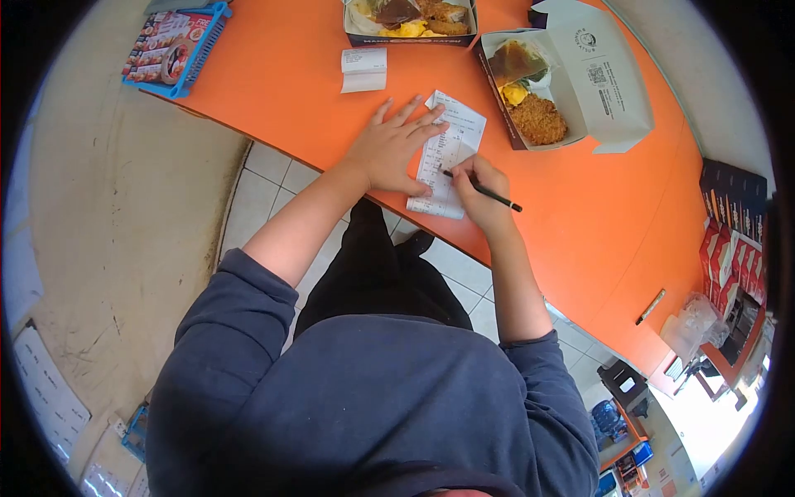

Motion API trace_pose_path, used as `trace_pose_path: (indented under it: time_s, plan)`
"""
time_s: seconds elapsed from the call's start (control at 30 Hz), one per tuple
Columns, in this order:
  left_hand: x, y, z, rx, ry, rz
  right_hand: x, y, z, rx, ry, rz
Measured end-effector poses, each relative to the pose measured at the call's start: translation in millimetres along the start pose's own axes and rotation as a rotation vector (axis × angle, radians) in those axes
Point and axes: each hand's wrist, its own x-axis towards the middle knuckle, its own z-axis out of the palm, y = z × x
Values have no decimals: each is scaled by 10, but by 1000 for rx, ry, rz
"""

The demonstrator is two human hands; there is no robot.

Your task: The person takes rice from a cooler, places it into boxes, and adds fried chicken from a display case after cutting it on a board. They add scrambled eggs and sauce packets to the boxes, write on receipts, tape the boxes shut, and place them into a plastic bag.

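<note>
Two hands on one slip of paper here. The long white receipt (451,153) lies on the orange counter (273,74), near its front edge, and it runs tilted from about 1 o'clock down to 7 o'clock.

The left hand (389,149) is spread flat with the fingers apart, not gripping anything. It just presses down, with the fingertips and thumb resting on the receipt's left side. From that hand the paper sits at roughly 3 o'clock, partly under the fingers.

The right hand (479,189) is curled tight around a dark pen (489,193). It sits at about 5 o'clock from the middle of the receipt, with the knuckles just over the paper's right edge. The pen's tip touches the printed face around the middle of the slip, and its back end sticks out toward 4 o'clock.

Other stuff on the counter:
- a smaller slip (363,69), folded, at 11 o'clock from the receipt and well apart from it
- an open meal box (571,74) with a breaded cutlet inside, at 2 o'clock, lid flipped back
- a second box (410,21) of food at 12 o'clock, cut off by the frame
- a blue tray (178,45) of printed leaflets way over at 10 o'clock, on the counter's far left corner
</note>
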Motion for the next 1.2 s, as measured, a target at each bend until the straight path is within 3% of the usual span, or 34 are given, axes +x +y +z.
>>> trace_pose_path:
  time_s: [0.07,0.17,0.27,0.37,0.47,0.57,0.67,0.77,0.8,0.9,0.93,1.03,1.17,1.2]
  plan:
    - [1,13,-10,12,-5,-7,15,25,5,131,-25,83]
    - [-10,22,19,10,11,-25,-91,-24,-53,468,265,109]
    - [-17,31,21,16,25,-28,-245,59,-180,850,253,145]
    - [-26,33,26,37,23,-24,-436,-26,-134,1055,32,237]
    - [-45,34,65,30,55,-33,-534,1,-132,968,-69,157]
    - [-46,30,82,22,70,-41,-538,20,-194,748,14,11]
    - [-75,46,57,24,130,-2,-536,-114,-161,1043,-105,233]
    - [-94,-9,141,70,167,17,-601,-32,-300,926,-519,553]
    - [-104,-12,152,77,165,26,-649,-77,-287,850,-470,577]
    - [-104,32,100,74,110,37,-681,39,-298,739,-166,190]
    - [-107,57,59,58,55,31,-688,43,-344,419,-22,196]
    - [-95,114,-33,43,-41,39,-474,-80,-453,-532,120,-198]
    - [-87,112,-47,71,-84,56,-401,-100,-358,-424,235,31]
    - [-103,110,-44,86,-101,61,-383,-161,-318,-502,145,178]
